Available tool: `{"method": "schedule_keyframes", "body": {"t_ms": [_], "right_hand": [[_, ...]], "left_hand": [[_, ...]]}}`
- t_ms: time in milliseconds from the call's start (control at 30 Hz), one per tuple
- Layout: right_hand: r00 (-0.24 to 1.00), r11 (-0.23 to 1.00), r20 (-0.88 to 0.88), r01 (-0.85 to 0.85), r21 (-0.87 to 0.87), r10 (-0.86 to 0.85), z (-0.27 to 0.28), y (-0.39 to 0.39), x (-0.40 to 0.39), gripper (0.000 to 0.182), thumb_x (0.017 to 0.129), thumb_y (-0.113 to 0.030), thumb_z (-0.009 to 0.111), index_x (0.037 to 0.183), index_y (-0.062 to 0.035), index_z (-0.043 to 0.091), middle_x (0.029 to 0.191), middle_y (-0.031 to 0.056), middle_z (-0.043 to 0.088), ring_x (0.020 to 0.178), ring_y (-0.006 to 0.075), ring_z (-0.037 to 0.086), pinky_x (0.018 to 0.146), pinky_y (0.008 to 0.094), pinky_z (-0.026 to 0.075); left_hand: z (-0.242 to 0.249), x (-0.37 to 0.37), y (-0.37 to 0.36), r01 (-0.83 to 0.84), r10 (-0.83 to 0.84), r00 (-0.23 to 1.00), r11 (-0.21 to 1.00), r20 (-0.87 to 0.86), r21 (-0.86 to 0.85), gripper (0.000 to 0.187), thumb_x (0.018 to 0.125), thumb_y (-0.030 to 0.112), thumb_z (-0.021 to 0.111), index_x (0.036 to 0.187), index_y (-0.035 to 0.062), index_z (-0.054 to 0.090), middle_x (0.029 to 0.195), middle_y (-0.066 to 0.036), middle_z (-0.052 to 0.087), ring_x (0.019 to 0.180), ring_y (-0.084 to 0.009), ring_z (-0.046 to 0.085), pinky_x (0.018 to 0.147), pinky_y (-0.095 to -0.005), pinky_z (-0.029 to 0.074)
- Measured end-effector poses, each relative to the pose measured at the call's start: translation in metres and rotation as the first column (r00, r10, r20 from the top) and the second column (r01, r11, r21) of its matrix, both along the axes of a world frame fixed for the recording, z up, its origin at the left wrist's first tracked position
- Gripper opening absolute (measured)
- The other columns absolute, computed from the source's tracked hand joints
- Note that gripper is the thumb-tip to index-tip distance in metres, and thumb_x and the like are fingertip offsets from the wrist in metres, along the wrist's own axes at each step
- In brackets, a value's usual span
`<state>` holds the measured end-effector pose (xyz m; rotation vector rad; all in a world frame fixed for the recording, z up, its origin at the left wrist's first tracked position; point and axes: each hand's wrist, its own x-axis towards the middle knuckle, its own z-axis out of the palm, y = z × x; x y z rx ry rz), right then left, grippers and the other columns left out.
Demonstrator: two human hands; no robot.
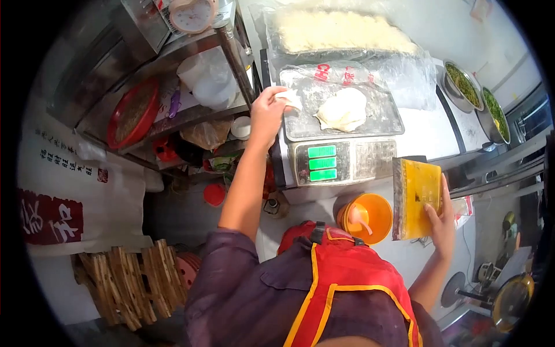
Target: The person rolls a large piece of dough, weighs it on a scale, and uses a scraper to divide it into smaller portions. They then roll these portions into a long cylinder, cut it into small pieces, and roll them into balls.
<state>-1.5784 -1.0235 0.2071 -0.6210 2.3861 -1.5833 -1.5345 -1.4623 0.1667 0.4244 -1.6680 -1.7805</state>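
My left hand (270, 110) pinches a small piece of white dough (292, 99) at the left edge of the metal scale tray (300, 124). A larger lump of dough (344, 109) sits on that tray, a little right of its middle. Below it, the digital scale (370, 159) shows three green displays, their digits too blurred to read. Over on the right, my right hand (442, 222) grips a yellow rectangular slab (423, 196) with a grey, floury edge along its left side. My thumb lies flat on its face.
Behind the scale, a long tray of dough (341, 32) lies under plastic film. Metal bowls of chopped greens (462, 85) stand at right. An orange bucket (378, 217) holding a pink scoop is below the scale. Shelves (231, 55) with containers rise at left.
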Motion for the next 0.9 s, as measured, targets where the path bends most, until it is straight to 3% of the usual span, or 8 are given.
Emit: {"method": "schedule_keyframes", "body": {"t_ms": [200,333,367,467,633,733,800,900], "right_hand": [[0.995,0.995,-0.006,0.096,0.040,-0.096,-0.019,0.023,0.013,0.072,0.081,0.004,0.049,0.149,-0.0053,0.026,0.147,0.0125,0.037,0.134,0.0215,0.038,0.112,0.0325,0.027],[0.983,0.976,-0.029,0.183,0.115,-0.181,-0.022,0.031,0.028,0.074,0.080,0.009,0.049,0.149,-0.0066,0.027,0.144,0.0130,0.042,0.132,0.0212,0.041,0.109,0.0319,0.029],[0.978,0.966,-0.032,0.208,0.151,-0.206,-0.021,0.033,0.032,0.074,0.080,0.010,0.049,0.149,-0.0070,0.028,0.143,0.0133,0.044,0.130,0.0210,0.043,0.108,0.0317,0.031],[0.973,0.953,-0.043,0.230,0.198,-0.226,-0.028,0.045,0.046,0.075,0.079,0.010,0.049,0.149,-0.0071,0.028,0.142,0.0134,0.045,0.130,0.0209,0.043,0.108,0.0314,0.031],[0.929,0.920,0.087,0.338,0.196,-0.360,-0.037,0.062,0.074,0.075,0.079,0.007,0.048,0.149,-0.0062,0.026,0.140,0.0135,0.046,0.126,0.0215,0.047,0.106,0.0322,0.033],[0.907,0.903,0.110,0.379,0.201,-0.406,-0.041,0.066,0.095,0.072,0.082,0.004,0.052,0.148,-0.0067,0.028,0.136,0.0162,0.052,0.121,0.0245,0.053,0.102,0.0348,0.040],[0.904,0.862,-0.026,0.417,0.287,-0.428,-0.057,0.085,0.111,0.071,0.083,0.001,0.054,0.148,-0.0065,0.029,0.134,0.0189,0.053,0.119,0.0277,0.056,0.100,0.0364,0.042],[0.879,0.826,0.029,0.434,0.359,-0.475,-0.069,0.090,0.127,0.073,0.084,-0.008,0.058,0.149,-0.0117,0.025,0.135,0.0237,0.050,0.117,0.0396,0.054,0.099,0.0403,0.044]], "left_hand": [[-0.013,-0.054,-0.016,0.081,0.049,0.952,0.911,0.302,-0.405,0.020,0.090,0.005,0.052,0.106,0.0008,0.063,0.087,-0.004,0.064,0.075,-0.0098,0.059,0.069,-0.0234,0.047],[-0.027,-0.080,-0.028,0.133,0.110,0.926,0.799,0.361,-0.586,0.021,0.088,0.006,0.052,0.104,0.0026,0.065,0.082,-0.009,0.065,0.072,-0.0198,0.062,0.070,-0.0317,0.049],[-0.018,-0.080,-0.026,0.297,0.184,0.802,0.702,0.569,-0.647,0.026,0.086,0.007,0.052,0.108,0.0051,0.066,0.099,-0.015,0.066,0.089,-0.0320,0.063,0.082,-0.0383,0.049],[-0.022,-0.080,-0.025,0.363,0.339,0.839,0.235,0.426,-0.902,0.030,0.080,0.007,0.055,0.108,0.0043,0.066,0.117,-0.021,0.060,0.111,-0.0347,0.054,0.096,-0.0409,0.042],[-0.020,-0.090,0.022,0.318,-0.109,0.940,0.620,0.323,-0.717,0.059,0.083,0.026,0.064,0.133,0.0003,0.045,0.131,-0.024,0.050,0.126,-0.0393,0.042,0.107,-0.0454,0.033],[-0.030,-0.100,0.055,0.335,-0.039,0.936,0.397,0.349,-0.854,0.079,0.075,0.037,0.074,0.136,-0.0006,0.042,0.133,-0.024,0.049,0.124,-0.0359,0.047,0.105,-0.0425,0.036],[-0.026,-0.113,0.065,0.379,-0.019,0.914,0.401,0.406,-0.834,0.085,0.070,0.040,0.078,0.135,-0.0012,0.043,0.134,-0.023,0.049,0.125,-0.0355,0.047,0.103,-0.0436,0.038],[-0.075,-0.168,0.003,0.419,-0.141,0.886,0.650,0.442,-0.633,0.072,0.073,0.034,0.077,0.128,-0.0034,0.051,0.125,-0.021,0.057,0.117,-0.0322,0.054,0.101,-0.0402,0.041]]}}
